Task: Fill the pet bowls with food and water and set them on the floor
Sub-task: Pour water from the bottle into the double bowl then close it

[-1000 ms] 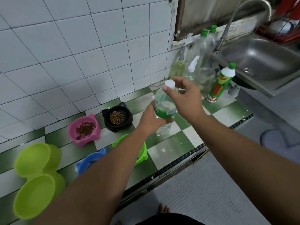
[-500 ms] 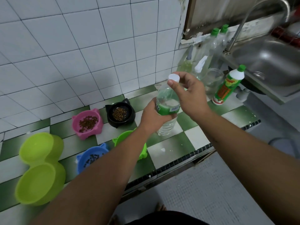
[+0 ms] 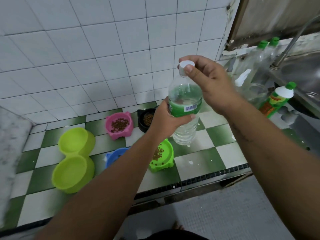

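Observation:
A clear water bottle (image 3: 185, 99) with a green label is held upright above the counter. My left hand (image 3: 167, 121) grips it round the label. My right hand (image 3: 207, 84) pinches its white cap (image 3: 185, 67). On the checkered counter (image 3: 204, 158) below stand a pink bowl (image 3: 119, 124) with kibble, a black bowl (image 3: 146, 119) with kibble partly behind my left hand, a green bowl (image 3: 162, 155) with kibble, and a blue bowl (image 3: 115, 156) mostly hidden by my left forearm. A lime double bowl (image 3: 74, 158) with both wells bare sits at the left.
White tiled wall behind the counter. At the right stand clear bottles with green caps (image 3: 263, 54), a glass jar (image 3: 258, 92), a green detergent bottle (image 3: 277, 99) and a steel sink (image 3: 304, 73) with a tap. Grey floor (image 3: 225, 213) lies below the counter edge.
The view has swung left and down. The bottle has risen higher above the counter, with both hands still on it and my right fingers still on the cap.

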{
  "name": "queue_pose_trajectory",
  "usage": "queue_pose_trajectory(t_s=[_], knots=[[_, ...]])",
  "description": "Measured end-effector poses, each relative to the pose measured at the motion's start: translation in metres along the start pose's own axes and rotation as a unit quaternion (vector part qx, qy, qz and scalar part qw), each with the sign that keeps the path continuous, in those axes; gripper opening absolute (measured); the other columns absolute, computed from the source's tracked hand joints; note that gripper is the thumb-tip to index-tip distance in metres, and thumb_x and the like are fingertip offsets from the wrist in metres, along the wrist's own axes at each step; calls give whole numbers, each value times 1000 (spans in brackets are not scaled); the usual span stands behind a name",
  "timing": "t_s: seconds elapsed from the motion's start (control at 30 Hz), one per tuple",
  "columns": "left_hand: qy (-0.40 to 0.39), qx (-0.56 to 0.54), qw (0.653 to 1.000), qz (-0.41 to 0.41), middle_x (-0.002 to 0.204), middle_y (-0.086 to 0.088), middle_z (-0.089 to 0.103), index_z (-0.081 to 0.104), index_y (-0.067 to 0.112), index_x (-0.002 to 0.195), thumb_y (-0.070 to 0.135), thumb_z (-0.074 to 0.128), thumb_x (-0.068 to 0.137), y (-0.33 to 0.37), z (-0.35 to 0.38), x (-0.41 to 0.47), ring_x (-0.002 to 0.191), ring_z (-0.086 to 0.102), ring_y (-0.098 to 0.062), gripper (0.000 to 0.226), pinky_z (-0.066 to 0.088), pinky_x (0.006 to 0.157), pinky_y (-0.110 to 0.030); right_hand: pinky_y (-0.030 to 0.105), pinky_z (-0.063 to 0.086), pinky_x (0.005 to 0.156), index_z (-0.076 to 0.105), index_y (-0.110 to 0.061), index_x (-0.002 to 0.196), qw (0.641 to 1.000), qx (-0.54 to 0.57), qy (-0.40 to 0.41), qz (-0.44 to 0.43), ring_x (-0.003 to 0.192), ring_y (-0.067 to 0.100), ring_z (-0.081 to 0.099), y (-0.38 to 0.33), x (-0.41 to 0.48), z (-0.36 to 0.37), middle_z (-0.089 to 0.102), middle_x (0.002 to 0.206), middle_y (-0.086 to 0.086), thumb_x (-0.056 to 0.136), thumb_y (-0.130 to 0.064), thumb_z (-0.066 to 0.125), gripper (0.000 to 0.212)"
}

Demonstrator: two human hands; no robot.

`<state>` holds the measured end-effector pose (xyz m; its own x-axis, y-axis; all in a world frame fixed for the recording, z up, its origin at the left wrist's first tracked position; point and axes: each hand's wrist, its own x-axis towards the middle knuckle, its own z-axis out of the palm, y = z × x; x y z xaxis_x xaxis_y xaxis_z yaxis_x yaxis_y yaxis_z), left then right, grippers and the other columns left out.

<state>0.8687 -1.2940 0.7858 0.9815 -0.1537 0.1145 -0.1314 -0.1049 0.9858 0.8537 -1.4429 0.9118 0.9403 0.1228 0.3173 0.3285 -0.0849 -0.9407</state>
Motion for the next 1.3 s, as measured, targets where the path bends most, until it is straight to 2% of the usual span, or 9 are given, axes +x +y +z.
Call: queue_pose_trajectory(t_s=[0.07, 0.23, 0.37, 0.43, 0.53, 0.63, 0.9, 1.13, 1.3], knots=[[10, -6, 1000, 4, 116, -2, 77, 62, 15, 127, 28, 97, 61, 4, -17, -6, 109, 73, -22, 75, 57, 99, -50, 23, 50, 94, 64, -8, 121, 1000, 10, -25, -4, 98, 7, 61, -7, 4, 15, 66, 105, 3, 102, -14, 57, 21], [41, -4, 999, 13, 111, -2, 78, 62, 11, 124, 8, 95, 67, 9, -68, -24, 101, 75, -16, 65, 59, 89, -32, 20, 50, 90, 65, -7, 121, 998, 18, -61, -13, 96, 6, 64, -23, 12, 62, 68, 103, 3, 102, -14, 58, 22], [61, -4, 998, 25, 102, 7, 79, 63, 25, 113, 7, 95, 67, 13, -111, -41, 95, 75, -12, 59, 59, 84, -30, 19, 49, 90, 65, -7, 119, 998, 36, -40, -30, 95, 4, 63, -31, 11, 110, 68, 104, 0, 100, -12, 60, 20], [69, -9, 997, 24, 101, 6, 79, 64, 25, 111, 8, 96, 64, 13, -134, -53, 95, 75, -13, 59, 60, 85, -34, 20, 49, 90, 66, -9, 117, 998, 35, -34, -34, 96, 4, 63, -34, 9, 136, 68, 106, -1, 99, -14, 61, 19], [83, -10, 996, 11, 107, 2, 79, 64, 19, 118, 27, 98, 56, 12, -172, -75, 100, 75, -18, 71, 61, 92, -46, 19, 49, 88, 67, -9, 115, 998, 30, -40, -31, 93, 4, 63, -40, 4, 180, 68, 101, 0, 99, -15, 62, 18], [108, 7, 994, 3, 107, 5, 78, 65, 24, 117, 35, 97, 54, 8, -212, -98, 100, 75, -15, 72, 60, 93, -47, 21, 50, 88, 68, -11, 114, 998, 33, -50, -30, 92, 7, 62, -46, -3, 228, 67, 100, 1, 97, -17, 62, 19], [147, 7, 989, -18, 108, 2, 78, 64, 18, 120, 12, 97, 64, -2, -316, -158, 100, 75, -17, 66, 60, 93, -42, 31, 52, 91, 70, -16, 111, 997, 49, -58, -16, 93, 11, 62, -53, -20, 348, 67, 100, 2, 96, -21, 64, 17], [166, 19, 986, -24, 109, 7, 78, 64, 24, 120, 22, 99, 62, -3, -361, -180, 100, 75, -11, 68, 60, 94, -42, 48, 53, 95, 72, -24, 108, 997, 33, -65, -17, 93, 17, 60, -59, -21, 396, 68, 99, 4, 92, -30, 67, 18], [178, 21, 984, -17, 110, 5, 78, 64, 21, 122, 22, 98, 62, -1, -361, -179, 101, 75, -14, 68, 60, 94, -47, 48, 53, 95, 72, -25, 105, 997, 33, -73, -25, 94, 18, 61, -59, -16, 401, 69, 99, 1, 91, -32, 68, 17]])
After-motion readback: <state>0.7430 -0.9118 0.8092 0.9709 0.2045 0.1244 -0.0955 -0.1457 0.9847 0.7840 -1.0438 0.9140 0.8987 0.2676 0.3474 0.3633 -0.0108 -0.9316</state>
